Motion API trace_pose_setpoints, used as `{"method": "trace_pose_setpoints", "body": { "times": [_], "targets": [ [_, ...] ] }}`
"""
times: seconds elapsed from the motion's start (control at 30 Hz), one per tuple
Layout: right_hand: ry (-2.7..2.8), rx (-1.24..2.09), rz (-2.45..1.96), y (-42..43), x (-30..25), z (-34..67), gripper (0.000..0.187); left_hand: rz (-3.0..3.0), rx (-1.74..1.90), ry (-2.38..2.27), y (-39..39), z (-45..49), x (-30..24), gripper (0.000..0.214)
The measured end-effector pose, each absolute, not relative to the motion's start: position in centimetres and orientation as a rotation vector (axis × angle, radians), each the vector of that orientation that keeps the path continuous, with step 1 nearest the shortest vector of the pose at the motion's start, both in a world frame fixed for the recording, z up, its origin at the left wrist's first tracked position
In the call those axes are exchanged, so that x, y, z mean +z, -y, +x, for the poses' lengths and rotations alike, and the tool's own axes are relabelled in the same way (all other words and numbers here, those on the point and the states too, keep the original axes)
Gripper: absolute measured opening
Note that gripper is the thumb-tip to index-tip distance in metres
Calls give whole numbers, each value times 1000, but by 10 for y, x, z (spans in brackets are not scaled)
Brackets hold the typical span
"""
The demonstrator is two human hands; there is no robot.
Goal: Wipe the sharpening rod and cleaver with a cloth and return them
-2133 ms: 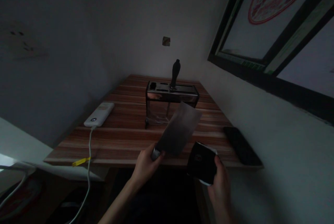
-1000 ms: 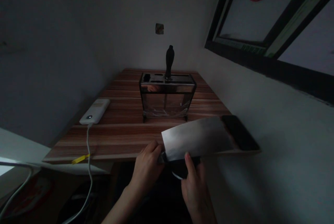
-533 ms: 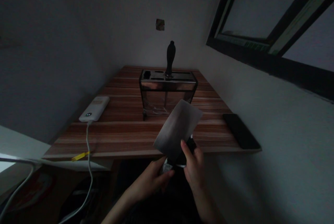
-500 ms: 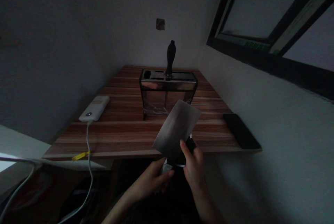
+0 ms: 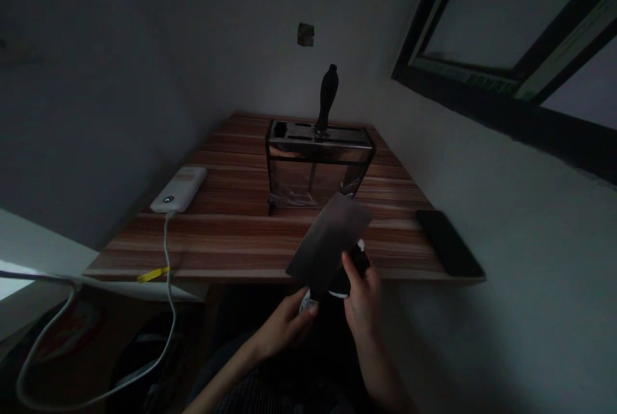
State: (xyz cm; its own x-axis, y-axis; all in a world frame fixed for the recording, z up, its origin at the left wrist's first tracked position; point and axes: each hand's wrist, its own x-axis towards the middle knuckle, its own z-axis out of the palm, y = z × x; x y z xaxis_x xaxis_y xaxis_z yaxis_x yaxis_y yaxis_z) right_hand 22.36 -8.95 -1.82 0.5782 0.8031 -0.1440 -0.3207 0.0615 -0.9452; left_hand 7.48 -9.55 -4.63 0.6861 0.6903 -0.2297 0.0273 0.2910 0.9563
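My left hand (image 5: 284,327) is closed round the light, patterned handle of a cleaver (image 5: 330,237). Its broad grey blade points up and away, in front of the table's near edge. My right hand (image 5: 362,292) grips a black object with a white edge (image 5: 343,283), its thumb at the right side of the blade. The blade hides part of this object, and I cannot tell its kind. Behind the blade stands a knife block (image 5: 318,173) with clear sides and a slotted metal top. One black-handled tool (image 5: 328,96) sticks upright out of it.
On the wood-grain table (image 5: 231,234), a white power bank (image 5: 180,189) lies left with a white cable (image 5: 168,292) running off the front edge. A dark phone (image 5: 450,243) lies at the right edge. Yellow tape (image 5: 153,274) is at the front left. Walls close in both sides.
The view has shifted slightly, so the table and block sit a little higher and further right. The cleaver's blade has tipped a little and looks darker. Both hands keep their grips.
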Motion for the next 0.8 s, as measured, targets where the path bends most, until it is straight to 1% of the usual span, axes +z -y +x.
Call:
{"method": "trace_pose_setpoints", "body": {
  "times": [0.27,0.43,0.8],
  "targets": [
    [313,862,-1204,89,-9,243,39,1392,458,-809,94,74,-45,44],
    [213,766,-1248,95,-7,258,41,1332,480,-847,89,73,-49,42],
    [288,782,-1277,101,-19,262,39,1115,528,-901,85,75,-49,43]
  ]
}}
